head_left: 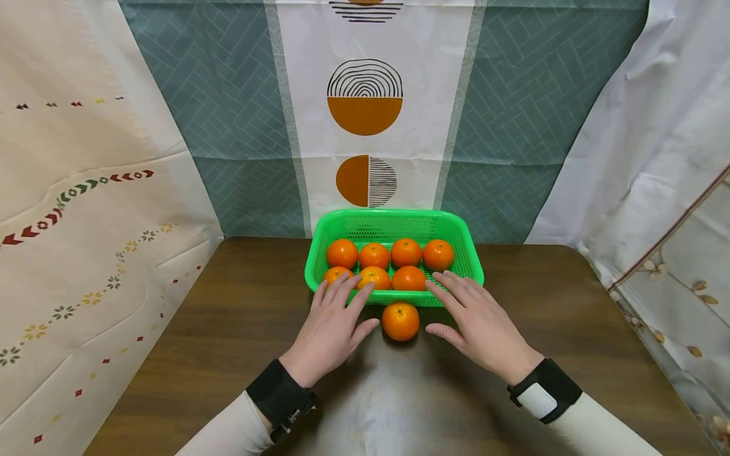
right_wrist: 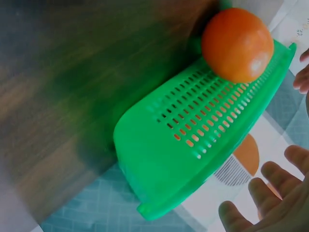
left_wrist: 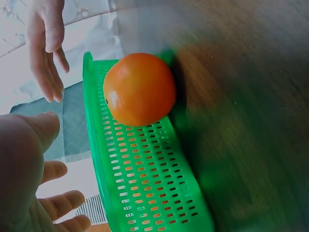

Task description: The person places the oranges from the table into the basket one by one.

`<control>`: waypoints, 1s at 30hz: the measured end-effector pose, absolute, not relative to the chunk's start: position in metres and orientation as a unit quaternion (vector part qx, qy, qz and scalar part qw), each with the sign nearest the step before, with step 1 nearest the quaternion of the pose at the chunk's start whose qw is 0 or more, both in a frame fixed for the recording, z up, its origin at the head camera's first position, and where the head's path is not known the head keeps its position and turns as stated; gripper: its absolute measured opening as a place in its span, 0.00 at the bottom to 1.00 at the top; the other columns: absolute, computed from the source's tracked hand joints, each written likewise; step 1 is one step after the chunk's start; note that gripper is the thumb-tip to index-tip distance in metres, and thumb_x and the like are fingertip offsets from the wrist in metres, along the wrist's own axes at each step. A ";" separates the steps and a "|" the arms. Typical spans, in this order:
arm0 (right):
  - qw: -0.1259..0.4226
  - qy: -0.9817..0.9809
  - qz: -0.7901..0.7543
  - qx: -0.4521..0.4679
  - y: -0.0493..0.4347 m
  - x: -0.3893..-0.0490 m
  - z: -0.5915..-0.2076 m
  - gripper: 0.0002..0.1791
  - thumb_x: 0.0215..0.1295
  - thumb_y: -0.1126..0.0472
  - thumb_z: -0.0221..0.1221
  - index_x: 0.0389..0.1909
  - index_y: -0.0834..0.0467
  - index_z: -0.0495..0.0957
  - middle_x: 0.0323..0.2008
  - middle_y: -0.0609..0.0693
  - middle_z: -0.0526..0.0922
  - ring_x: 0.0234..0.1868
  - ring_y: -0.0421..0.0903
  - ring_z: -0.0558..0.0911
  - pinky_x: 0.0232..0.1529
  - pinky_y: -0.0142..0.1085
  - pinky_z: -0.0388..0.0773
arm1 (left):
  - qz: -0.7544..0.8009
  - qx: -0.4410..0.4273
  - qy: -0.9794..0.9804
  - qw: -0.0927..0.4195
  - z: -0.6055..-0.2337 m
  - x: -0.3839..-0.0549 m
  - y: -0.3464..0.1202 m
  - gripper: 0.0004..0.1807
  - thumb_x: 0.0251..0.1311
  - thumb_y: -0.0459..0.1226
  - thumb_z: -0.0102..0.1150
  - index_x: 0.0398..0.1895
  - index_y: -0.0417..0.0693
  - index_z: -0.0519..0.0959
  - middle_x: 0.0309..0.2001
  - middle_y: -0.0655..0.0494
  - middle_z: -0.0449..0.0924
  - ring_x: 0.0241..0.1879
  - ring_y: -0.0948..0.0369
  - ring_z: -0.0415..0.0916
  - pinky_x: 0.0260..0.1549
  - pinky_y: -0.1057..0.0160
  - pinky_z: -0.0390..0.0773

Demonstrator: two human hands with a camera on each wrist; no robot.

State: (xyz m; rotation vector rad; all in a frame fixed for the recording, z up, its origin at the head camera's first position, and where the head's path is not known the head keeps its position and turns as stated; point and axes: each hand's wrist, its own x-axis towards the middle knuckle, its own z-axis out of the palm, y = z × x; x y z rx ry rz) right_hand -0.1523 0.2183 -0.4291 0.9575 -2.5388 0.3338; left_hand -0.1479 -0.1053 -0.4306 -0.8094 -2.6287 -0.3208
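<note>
One orange fruit, like a mandarin (head_left: 401,321), sits on the table in front of a green perforated plastic basket (head_left: 393,297). Inside the basket several more mandarins (head_left: 406,252) lie in two rows. My left hand (head_left: 333,329) is just left of the single mandarin, fingers spread and reaching over the basket's front rim. On the other side, my right hand (head_left: 481,323) has its fingers extended toward the rim too. Both thumbs point at the mandarin from either side, with a gap visible. In the left wrist view the mandarin (left_wrist: 140,89) stands against the basket's perforated wall (left_wrist: 145,179).
The brown wooden table (head_left: 239,329) runs up to a patterned teal and white cloth (head_left: 239,114) behind the basket. A cream cloth (head_left: 85,209) borders the left side, and a white floral cloth (head_left: 673,278) the right. Each wrist wears a black strap (head_left: 279,392).
</note>
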 end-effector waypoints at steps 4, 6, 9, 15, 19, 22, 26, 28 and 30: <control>0.203 -0.911 0.115 0.340 0.216 -0.142 -0.433 0.46 0.78 0.30 0.60 0.84 0.56 0.68 0.81 0.57 0.71 0.83 0.58 0.66 0.79 0.63 0.64 | -0.103 -0.287 -0.934 0.188 -0.431 -0.143 -0.106 0.36 0.78 0.55 0.66 0.81 0.49 0.73 0.79 0.41 0.69 0.81 0.40 0.61 0.77 0.28 0.58; 0.206 -0.910 0.115 0.342 0.213 -0.137 -0.436 0.46 0.79 0.31 0.59 0.84 0.57 0.68 0.81 0.57 0.71 0.83 0.58 0.66 0.79 0.63 0.65 | -0.097 -0.285 -0.934 0.190 -0.431 -0.140 -0.107 0.36 0.78 0.55 0.65 0.82 0.50 0.73 0.80 0.41 0.68 0.81 0.40 0.61 0.77 0.28 0.58; 0.212 -0.905 0.119 0.349 0.209 -0.131 -0.441 0.45 0.79 0.32 0.60 0.83 0.57 0.70 0.80 0.57 0.71 0.82 0.58 0.67 0.78 0.62 0.66 | -0.090 -0.284 -0.934 0.195 -0.431 -0.136 -0.108 0.36 0.78 0.55 0.66 0.81 0.51 0.74 0.80 0.42 0.68 0.81 0.40 0.61 0.76 0.27 0.59; 0.205 -0.900 0.126 0.365 0.200 -0.124 -0.449 0.45 0.74 0.37 0.69 0.82 0.58 0.71 0.80 0.56 0.72 0.81 0.57 0.69 0.78 0.60 0.68 | -0.090 -0.282 -0.936 0.191 -0.434 -0.133 -0.110 0.35 0.78 0.56 0.66 0.81 0.52 0.75 0.80 0.41 0.68 0.81 0.39 0.60 0.76 0.26 0.59; 0.186 -0.900 0.123 0.375 0.193 -0.125 -0.453 0.46 0.71 0.39 0.73 0.82 0.56 0.72 0.81 0.56 0.71 0.82 0.57 0.68 0.79 0.57 0.66 | -0.097 -0.279 -0.937 0.187 -0.436 -0.134 -0.111 0.35 0.78 0.55 0.66 0.81 0.51 0.74 0.80 0.41 0.68 0.81 0.39 0.61 0.76 0.25 0.58; 0.175 -0.899 0.117 0.384 0.187 -0.127 -0.456 0.44 0.72 0.40 0.73 0.82 0.55 0.72 0.81 0.56 0.71 0.82 0.57 0.68 0.79 0.56 0.66 | -0.101 -0.277 -0.937 0.188 -0.436 -0.137 -0.111 0.36 0.77 0.56 0.66 0.81 0.51 0.74 0.80 0.41 0.68 0.80 0.39 0.62 0.76 0.25 0.59; 0.167 -0.899 0.110 0.390 0.178 -0.132 -0.459 0.43 0.73 0.40 0.72 0.81 0.55 0.73 0.81 0.55 0.72 0.81 0.56 0.69 0.79 0.55 0.68 | -0.106 -0.272 -0.938 0.186 -0.437 -0.141 -0.113 0.36 0.78 0.56 0.66 0.81 0.51 0.74 0.79 0.41 0.68 0.80 0.38 0.62 0.76 0.25 0.58; 0.165 -0.898 0.107 0.394 0.175 -0.135 -0.459 0.42 0.74 0.41 0.72 0.81 0.55 0.73 0.80 0.55 0.72 0.81 0.57 0.70 0.78 0.56 0.68 | -0.112 -0.270 -0.938 0.186 -0.436 -0.143 -0.114 0.36 0.78 0.55 0.66 0.81 0.50 0.74 0.79 0.41 0.68 0.80 0.38 0.62 0.76 0.25 0.58; 0.163 -0.897 0.103 0.397 0.171 -0.138 -0.460 0.42 0.74 0.41 0.72 0.81 0.55 0.73 0.80 0.55 0.72 0.80 0.58 0.70 0.78 0.56 0.68 | -0.120 -0.269 -0.936 0.190 -0.435 -0.145 -0.115 0.35 0.78 0.54 0.66 0.81 0.49 0.74 0.78 0.41 0.69 0.80 0.38 0.62 0.75 0.25 0.59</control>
